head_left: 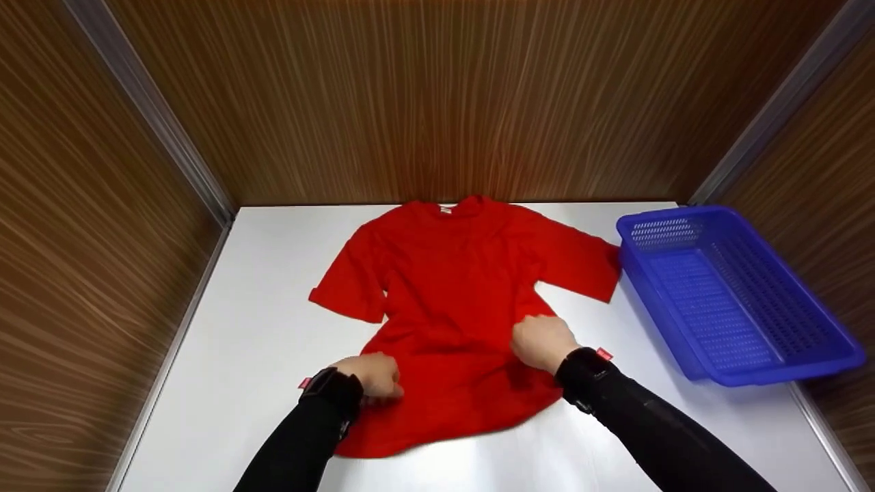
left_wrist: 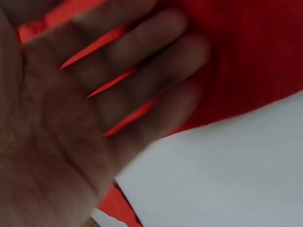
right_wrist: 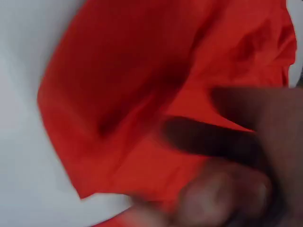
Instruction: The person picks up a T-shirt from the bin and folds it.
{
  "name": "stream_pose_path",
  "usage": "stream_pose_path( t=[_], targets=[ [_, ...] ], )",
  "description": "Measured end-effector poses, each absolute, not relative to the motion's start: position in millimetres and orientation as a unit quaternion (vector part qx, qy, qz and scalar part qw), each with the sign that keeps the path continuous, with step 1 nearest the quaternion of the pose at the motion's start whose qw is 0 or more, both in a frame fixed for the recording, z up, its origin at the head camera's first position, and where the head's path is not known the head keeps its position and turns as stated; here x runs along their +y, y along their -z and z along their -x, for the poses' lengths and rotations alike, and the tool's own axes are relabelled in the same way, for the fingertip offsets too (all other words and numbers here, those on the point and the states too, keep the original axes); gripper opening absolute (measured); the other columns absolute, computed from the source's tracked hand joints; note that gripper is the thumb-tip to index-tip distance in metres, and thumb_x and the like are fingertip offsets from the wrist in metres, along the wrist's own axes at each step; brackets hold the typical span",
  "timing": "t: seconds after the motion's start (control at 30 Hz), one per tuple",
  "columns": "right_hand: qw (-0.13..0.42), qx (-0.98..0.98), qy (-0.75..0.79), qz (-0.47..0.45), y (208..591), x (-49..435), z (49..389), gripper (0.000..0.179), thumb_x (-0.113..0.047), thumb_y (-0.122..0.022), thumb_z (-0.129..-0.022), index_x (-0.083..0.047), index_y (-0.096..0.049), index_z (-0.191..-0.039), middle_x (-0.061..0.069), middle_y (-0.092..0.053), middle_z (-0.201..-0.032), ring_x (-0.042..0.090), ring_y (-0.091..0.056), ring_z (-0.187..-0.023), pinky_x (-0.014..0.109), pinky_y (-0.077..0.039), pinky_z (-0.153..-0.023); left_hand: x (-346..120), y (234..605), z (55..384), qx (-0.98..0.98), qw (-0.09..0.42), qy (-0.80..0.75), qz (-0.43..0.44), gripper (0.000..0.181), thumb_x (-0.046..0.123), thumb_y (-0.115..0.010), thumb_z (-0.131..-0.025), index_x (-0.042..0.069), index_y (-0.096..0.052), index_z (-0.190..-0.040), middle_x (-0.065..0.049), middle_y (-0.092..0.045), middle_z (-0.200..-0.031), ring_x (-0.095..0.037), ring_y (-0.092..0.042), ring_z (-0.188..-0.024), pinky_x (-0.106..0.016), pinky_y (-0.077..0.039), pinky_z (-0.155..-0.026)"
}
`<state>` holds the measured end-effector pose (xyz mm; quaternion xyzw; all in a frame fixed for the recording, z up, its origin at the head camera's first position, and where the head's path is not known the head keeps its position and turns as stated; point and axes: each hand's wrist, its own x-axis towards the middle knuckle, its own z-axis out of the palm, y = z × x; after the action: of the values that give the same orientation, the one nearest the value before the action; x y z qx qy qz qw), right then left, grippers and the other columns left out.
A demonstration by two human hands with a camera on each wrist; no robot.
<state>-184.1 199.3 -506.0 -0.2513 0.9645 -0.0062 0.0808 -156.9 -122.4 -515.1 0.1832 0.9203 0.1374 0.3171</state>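
Observation:
A red short-sleeved T-shirt (head_left: 451, 287) lies spread on the white table, its collar toward the back wall and its hem toward me. Over the lower left part of the shirt is my left hand (head_left: 374, 376). In the left wrist view its fingers (left_wrist: 156, 61) are extended and slightly spread against the red cloth, with no fabric gripped. My right hand (head_left: 543, 342) is above the lower right side of the shirt. The right wrist view blurs its fingers (right_wrist: 208, 137); they look loosely bent, and no cloth shows between them. Soft creases cross the shirt's middle.
A blue perforated plastic basket (head_left: 673, 328) stands on the right of the white table (head_left: 253, 321), its near left wall by the shirt's right sleeve. Wood-grain panels (head_left: 437, 102) enclose the back and both sides.

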Motion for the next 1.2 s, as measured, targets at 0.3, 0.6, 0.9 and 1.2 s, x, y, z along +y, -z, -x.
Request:
stream_pose_path(
  t=[0.3,0.6,0.9,1.2],
  targets=[
    [0.071,0.936,-0.019,0.344,534,233,179,0.039,-0.024,-0.078,-0.084,-0.008,-0.064,-0.116,0.015,-0.056,-0.107,0.040,-0.064,-0.084,0.053,-0.055,-0.067,-142,538,162,0.942,0.230,-0.092,-0.225,0.079,0.031,-0.079,-0.089,0.025,-0.041,-0.158,-0.007,-0.026,-0.167,-0.036,-0.025,-0.153,-0.063,-0.027,-0.117],
    [0.242,0.949,0.000,0.204,516,262,171,0.042,-0.022,-0.081,-0.076,-0.002,-0.057,-0.104,0.023,-0.062,-0.095,0.042,-0.064,-0.083,0.056,-0.055,-0.074,-147,522,172,0.964,0.189,-0.078,-0.169,0.046,0.031,-0.072,-0.093,0.009,-0.063,-0.132,-0.016,-0.054,-0.143,-0.040,-0.058,-0.123,-0.059,-0.048,-0.097],
    [0.384,0.912,0.013,0.146,496,267,168,0.042,-0.033,-0.074,-0.085,-0.004,-0.071,-0.055,0.005,-0.062,-0.048,0.012,-0.057,-0.046,0.046,-0.049,-0.085,-153,544,188,0.982,0.090,-0.122,-0.109,0.071,0.030,-0.068,-0.097,0.008,-0.036,-0.157,-0.022,-0.040,-0.155,-0.050,-0.040,-0.139,-0.064,-0.037,-0.108],
    [0.412,0.899,0.070,0.128,502,276,176,0.082,-0.070,-0.042,-0.098,-0.004,-0.074,-0.063,0.011,-0.071,-0.062,0.023,-0.070,-0.062,0.037,-0.052,-0.079,-186,551,184,0.984,0.135,-0.096,0.058,0.076,0.062,-0.035,-0.103,0.015,-0.027,-0.163,-0.023,-0.025,-0.165,-0.060,-0.007,-0.149,-0.073,0.000,-0.116]
  ],
)
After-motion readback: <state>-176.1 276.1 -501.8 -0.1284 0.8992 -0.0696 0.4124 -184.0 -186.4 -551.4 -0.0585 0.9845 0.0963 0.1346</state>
